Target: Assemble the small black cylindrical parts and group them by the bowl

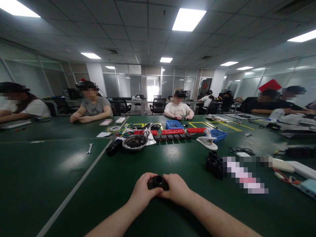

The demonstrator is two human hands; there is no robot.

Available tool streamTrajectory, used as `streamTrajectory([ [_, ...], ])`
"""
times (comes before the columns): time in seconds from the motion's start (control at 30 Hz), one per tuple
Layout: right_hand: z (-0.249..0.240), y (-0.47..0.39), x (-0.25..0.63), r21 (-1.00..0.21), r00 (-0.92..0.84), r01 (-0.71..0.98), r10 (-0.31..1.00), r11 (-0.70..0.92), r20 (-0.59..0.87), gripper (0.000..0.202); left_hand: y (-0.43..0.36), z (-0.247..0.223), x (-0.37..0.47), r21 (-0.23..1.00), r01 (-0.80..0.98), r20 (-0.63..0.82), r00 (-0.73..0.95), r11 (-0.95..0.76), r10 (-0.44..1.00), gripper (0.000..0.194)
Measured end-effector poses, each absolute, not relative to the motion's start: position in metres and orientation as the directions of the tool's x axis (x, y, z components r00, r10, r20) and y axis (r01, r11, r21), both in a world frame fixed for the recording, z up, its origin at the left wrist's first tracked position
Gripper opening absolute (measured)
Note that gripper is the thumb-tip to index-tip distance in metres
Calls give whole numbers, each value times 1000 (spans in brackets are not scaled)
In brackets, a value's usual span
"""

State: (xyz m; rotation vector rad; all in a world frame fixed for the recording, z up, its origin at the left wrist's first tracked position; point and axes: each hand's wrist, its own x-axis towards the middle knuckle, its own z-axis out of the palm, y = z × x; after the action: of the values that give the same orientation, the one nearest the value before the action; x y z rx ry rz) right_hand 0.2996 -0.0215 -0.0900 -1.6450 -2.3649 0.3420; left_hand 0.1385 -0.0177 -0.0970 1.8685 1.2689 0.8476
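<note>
My left hand (145,189) and my right hand (176,187) meet just above the green table, close in front of me. Between them they grip a small black part with a round opening (158,180), its hole facing up. My thumbs press on its near side, and my fingers cover its left and right ends. Its exact kind does not show. Off to the right of my right hand stands a cluster of similar black round parts (214,163).
A wrench (90,148) lies at the left on the green table (118,187). Farther back are a round metal dish (135,142), blue bins (174,124), red trays (172,131) and a white clamp stand (208,141). Cables and devices crowd the right. Several people sit around.
</note>
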Motion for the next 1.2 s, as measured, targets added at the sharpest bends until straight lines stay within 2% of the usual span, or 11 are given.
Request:
streamTrajectory([
  [0.07,-89,-25,295,-230,-333,907,936,352,119,40,-18,-96,138,834,493,120,278,-248,953,31],
  [0.13,-87,-25,296,-249,-377,885,919,395,118,47,-17,-96,136,828,501,108,296,-251,949,31],
  [0.2,-86,-21,304,-340,-452,825,888,451,80,52,-14,-97,133,829,487,100,355,-275,929,34],
  [0.27,-86,-16,313,-456,-532,747,847,483,26,42,-12,-97,130,835,450,111,426,-317,898,37],
  [0.4,-90,-10,321,-591,-540,696,839,407,-59,25,-13,-97,128,837,425,127,461,-344,878,38],
  [0.47,-93,-11,315,-512,-469,766,883,388,-32,29,-16,-97,130,826,462,125,410,-324,904,37],
  [0.6,-96,-17,299,-234,-387,884,914,405,120,31,-19,-98,135,775,551,173,286,-309,943,31],
  [0.7,-93,-18,299,-190,-384,894,912,407,143,38,-17,-99,134,746,568,213,292,-348,932,36],
  [0.8,-89,-15,310,-342,-438,823,890,454,127,46,-14,-97,128,751,529,243,335,-395,910,49],
  [0.93,-88,-9,322,-588,-511,674,857,448,67,54,-10,-92,121,763,491,207,429,-419,879,40],
  [1.2,-88,-7,316,-638,-488,683,872,355,-36,23,-9,-86,121,768,450,197,513,-457,836,38],
])
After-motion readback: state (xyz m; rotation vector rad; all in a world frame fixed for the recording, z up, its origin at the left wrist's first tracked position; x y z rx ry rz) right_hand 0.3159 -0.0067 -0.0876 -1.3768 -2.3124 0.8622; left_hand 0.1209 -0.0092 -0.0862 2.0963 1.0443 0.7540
